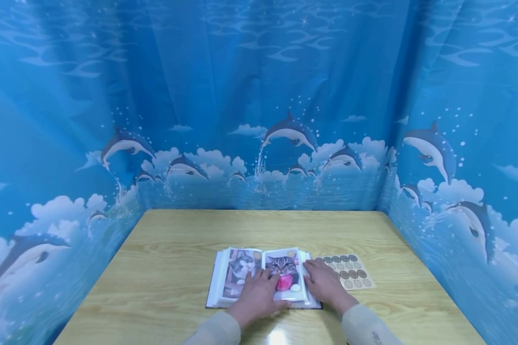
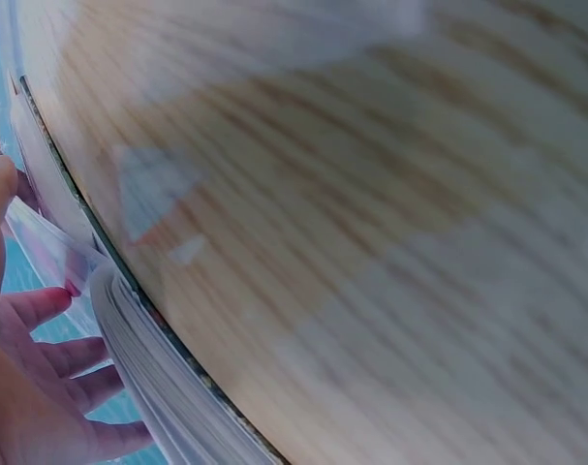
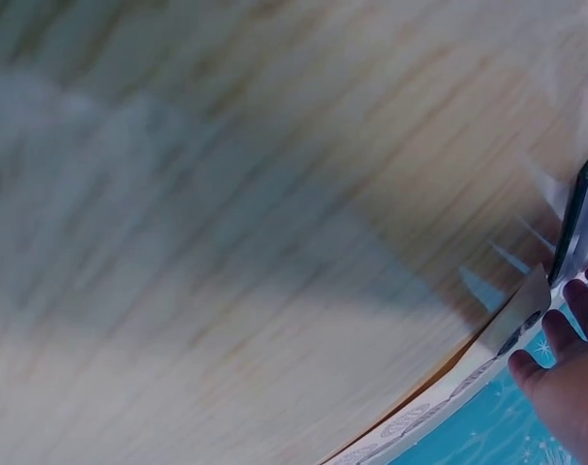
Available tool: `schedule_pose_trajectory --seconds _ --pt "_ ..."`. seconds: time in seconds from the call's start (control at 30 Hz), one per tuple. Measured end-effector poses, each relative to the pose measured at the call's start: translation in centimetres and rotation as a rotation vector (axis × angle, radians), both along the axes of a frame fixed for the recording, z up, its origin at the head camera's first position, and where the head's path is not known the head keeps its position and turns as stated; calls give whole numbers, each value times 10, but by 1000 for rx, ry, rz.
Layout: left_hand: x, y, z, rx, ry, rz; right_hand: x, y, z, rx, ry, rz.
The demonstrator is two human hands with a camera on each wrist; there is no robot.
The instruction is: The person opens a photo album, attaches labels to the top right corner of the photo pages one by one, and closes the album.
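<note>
A photo album (image 1: 218, 282) lies open on the table, with a cat photo (image 1: 237, 268) on the left page and a tabby cat photo (image 1: 280, 263) with a bright pink patch on the right one. My left hand (image 1: 259, 296) rests across the lower middle of the pages, fingers spread. In the left wrist view its fingers extend over the thick stack of pages (image 2: 143, 378). At the album's right edge, my right hand (image 1: 325, 285) touches the page border with relaxed fingers. Beside it, partly under that hand, lies a sheet of round stickers (image 1: 368, 280).
The wooden table (image 1: 168, 258) extends around the album on all sides. Blue curtains (image 1: 224, 96) printed with dolphins and clouds enclose the back and both sides. Light reflects off the table near its front edge.
</note>
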State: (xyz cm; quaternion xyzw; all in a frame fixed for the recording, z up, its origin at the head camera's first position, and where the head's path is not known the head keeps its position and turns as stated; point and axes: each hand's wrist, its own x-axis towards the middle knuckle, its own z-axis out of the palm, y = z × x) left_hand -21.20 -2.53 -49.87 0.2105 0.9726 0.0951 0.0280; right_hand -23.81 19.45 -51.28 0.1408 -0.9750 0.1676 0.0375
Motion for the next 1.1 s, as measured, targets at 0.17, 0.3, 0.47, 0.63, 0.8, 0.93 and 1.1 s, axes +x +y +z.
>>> schedule_pose_trajectory --seconds 0.17,0.3,0.47,0.63,0.8,0.93,1.1 --pt "1 -1 0 7 11 -13 0 0 -2 1 1 -10" --pt "1 -2 -2 -5 54 -35 0 -1 -2 15 7 -4" --pt "2 -3 -6 -5 100 -52 0 -1 -3 42 18 8" --pt "4 -6 -8 23 130 -70 0 -2 -2 45 10 7" --pt "7 -10 -6 60 135 -79 1 -4 0 50 -1 2" --pt "10 -12 -5 93 160 -98 2 -5 1 55 11 7" --pt "12 -13 -1 200 146 -97 3 -4 2 51 29 17"
